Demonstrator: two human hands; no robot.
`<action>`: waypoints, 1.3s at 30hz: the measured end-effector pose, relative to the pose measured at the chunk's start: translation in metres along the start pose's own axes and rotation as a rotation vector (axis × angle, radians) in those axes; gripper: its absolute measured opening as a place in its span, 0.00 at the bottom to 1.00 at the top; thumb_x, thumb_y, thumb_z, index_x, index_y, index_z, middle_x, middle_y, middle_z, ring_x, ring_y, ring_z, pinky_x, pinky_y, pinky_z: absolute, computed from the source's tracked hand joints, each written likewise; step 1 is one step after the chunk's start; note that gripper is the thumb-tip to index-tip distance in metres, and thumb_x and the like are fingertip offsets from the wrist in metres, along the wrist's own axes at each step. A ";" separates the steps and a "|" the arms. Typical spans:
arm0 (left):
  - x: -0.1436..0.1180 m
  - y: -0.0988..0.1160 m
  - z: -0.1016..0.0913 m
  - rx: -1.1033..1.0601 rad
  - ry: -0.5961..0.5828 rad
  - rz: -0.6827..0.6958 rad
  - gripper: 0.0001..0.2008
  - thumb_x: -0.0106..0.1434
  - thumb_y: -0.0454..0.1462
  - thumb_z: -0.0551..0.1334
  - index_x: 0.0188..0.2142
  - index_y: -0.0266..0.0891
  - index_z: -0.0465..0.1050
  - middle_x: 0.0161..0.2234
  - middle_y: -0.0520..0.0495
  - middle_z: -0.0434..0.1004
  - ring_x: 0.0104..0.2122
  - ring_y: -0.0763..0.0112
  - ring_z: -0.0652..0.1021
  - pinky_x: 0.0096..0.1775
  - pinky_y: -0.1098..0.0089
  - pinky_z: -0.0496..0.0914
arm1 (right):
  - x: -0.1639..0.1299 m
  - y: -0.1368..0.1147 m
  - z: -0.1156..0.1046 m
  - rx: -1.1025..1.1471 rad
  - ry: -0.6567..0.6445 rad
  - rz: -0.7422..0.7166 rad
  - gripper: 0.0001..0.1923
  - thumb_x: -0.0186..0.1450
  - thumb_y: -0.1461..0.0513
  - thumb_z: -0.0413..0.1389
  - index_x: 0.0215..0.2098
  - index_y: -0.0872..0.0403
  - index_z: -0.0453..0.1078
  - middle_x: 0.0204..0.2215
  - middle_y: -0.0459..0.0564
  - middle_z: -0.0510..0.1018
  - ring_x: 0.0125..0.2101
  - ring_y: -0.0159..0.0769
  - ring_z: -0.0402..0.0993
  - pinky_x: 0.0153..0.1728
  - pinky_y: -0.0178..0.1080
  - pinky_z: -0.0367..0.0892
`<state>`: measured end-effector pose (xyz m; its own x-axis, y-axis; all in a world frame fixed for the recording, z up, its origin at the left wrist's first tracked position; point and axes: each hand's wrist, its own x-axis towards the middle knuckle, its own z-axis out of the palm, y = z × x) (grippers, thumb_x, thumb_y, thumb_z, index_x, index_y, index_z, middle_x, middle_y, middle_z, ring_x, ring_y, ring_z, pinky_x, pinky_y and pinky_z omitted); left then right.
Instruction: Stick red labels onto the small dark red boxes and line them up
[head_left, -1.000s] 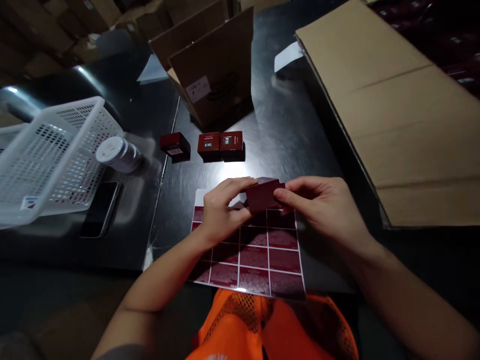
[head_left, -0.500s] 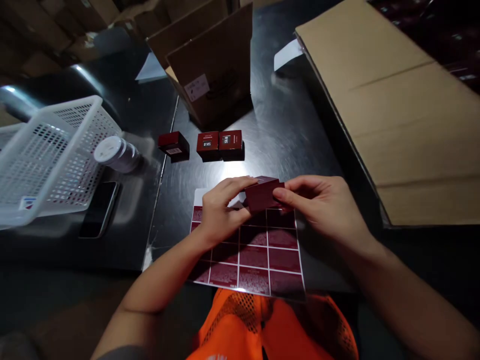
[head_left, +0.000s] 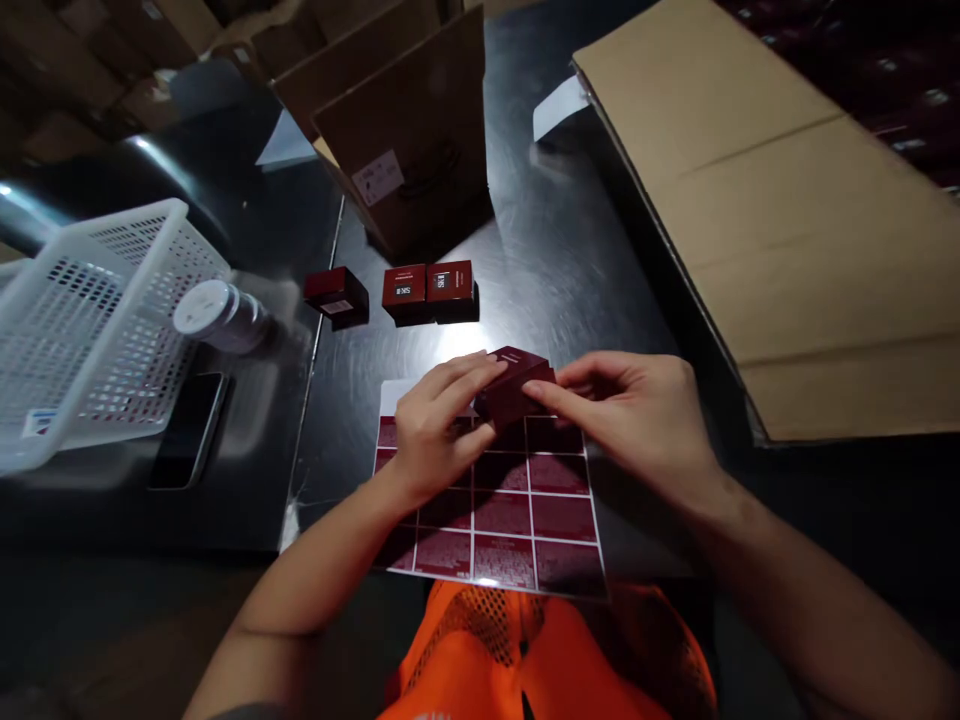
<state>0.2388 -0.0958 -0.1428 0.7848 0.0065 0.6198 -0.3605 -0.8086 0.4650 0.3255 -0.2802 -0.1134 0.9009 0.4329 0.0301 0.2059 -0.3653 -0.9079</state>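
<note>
My left hand (head_left: 444,415) is closed around the left side of a small dark red box (head_left: 510,392), its fingers over the top. At the box's right end, my right hand (head_left: 630,405) pinches a thin dark red label (head_left: 549,375) between thumb and fingers, the thumb against the box's front face. Most of the label is hidden by the fingers. Beneath both hands lies a sheet of dark red labels (head_left: 504,512) in a white-lined grid, with a white strip at its upper left.
Beyond my hands stand two similar red boxes side by side (head_left: 427,288) and a third red box (head_left: 335,292). An open carton (head_left: 420,170) is behind them. Leftward are a white basket (head_left: 97,350), tape rolls (head_left: 221,315) and a phone (head_left: 189,430). Large cardboard (head_left: 787,230) fills the right.
The box has turned in my left hand, so its printed top shows more. My right thumb now presses further onto its front face. The whole view has shifted slightly.
</note>
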 end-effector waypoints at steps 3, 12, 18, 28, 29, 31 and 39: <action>0.000 0.001 0.000 0.010 0.003 0.048 0.22 0.60 0.32 0.66 0.54 0.45 0.73 0.48 0.46 0.82 0.49 0.62 0.81 0.52 0.62 0.77 | 0.007 0.003 -0.009 -0.250 0.109 -0.014 0.23 0.52 0.42 0.68 0.21 0.50 0.72 0.16 0.45 0.75 0.19 0.35 0.69 0.23 0.39 0.59; 0.001 -0.018 0.012 -0.541 0.081 -0.570 0.23 0.57 0.50 0.71 0.48 0.43 0.72 0.40 0.48 0.81 0.37 0.67 0.82 0.39 0.68 0.79 | 0.044 0.044 -0.045 -0.450 -0.268 -0.218 0.25 0.42 0.50 0.76 0.32 0.50 0.75 0.30 0.48 0.78 0.32 0.42 0.73 0.32 0.41 0.65; -0.010 -0.042 0.038 -0.414 0.226 -0.590 0.25 0.63 0.57 0.62 0.49 0.43 0.67 0.41 0.47 0.78 0.37 0.67 0.80 0.38 0.67 0.75 | 0.047 0.045 -0.019 -0.546 -0.529 -0.303 0.17 0.54 0.57 0.72 0.39 0.54 0.78 0.37 0.53 0.77 0.39 0.43 0.73 0.38 0.40 0.66; -0.007 -0.041 0.034 0.010 0.241 -0.395 0.31 0.63 0.63 0.56 0.48 0.40 0.66 0.36 0.45 0.77 0.30 0.64 0.77 0.33 0.66 0.67 | 0.036 0.043 -0.004 0.203 -0.529 -0.083 0.25 0.57 0.58 0.68 0.49 0.52 0.67 0.37 0.49 0.83 0.38 0.38 0.81 0.39 0.38 0.72; -0.006 -0.039 0.032 0.014 0.219 -0.395 0.31 0.63 0.64 0.56 0.48 0.40 0.66 0.36 0.46 0.77 0.30 0.64 0.77 0.32 0.66 0.67 | 0.033 0.041 -0.001 0.190 -0.535 -0.089 0.25 0.56 0.58 0.68 0.48 0.51 0.66 0.37 0.49 0.83 0.38 0.38 0.81 0.39 0.39 0.73; -0.005 -0.033 0.028 0.028 0.165 -0.411 0.33 0.62 0.65 0.54 0.49 0.40 0.66 0.36 0.45 0.77 0.30 0.63 0.77 0.32 0.66 0.66 | 0.029 0.037 0.003 0.155 -0.518 -0.128 0.20 0.57 0.59 0.67 0.44 0.52 0.67 0.35 0.48 0.82 0.36 0.37 0.81 0.39 0.39 0.74; 0.007 -0.034 0.027 0.180 0.149 -0.599 0.36 0.63 0.67 0.49 0.50 0.38 0.65 0.40 0.40 0.76 0.36 0.58 0.78 0.37 0.62 0.67 | 0.020 0.025 0.009 0.155 -0.365 -0.245 0.13 0.60 0.58 0.64 0.40 0.53 0.68 0.36 0.49 0.81 0.32 0.35 0.81 0.32 0.36 0.74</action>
<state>0.2703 -0.0842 -0.1717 0.7408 0.5590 0.3724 0.2195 -0.7255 0.6522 0.3455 -0.2734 -0.1395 0.6341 0.7626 0.1277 0.3114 -0.1007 -0.9449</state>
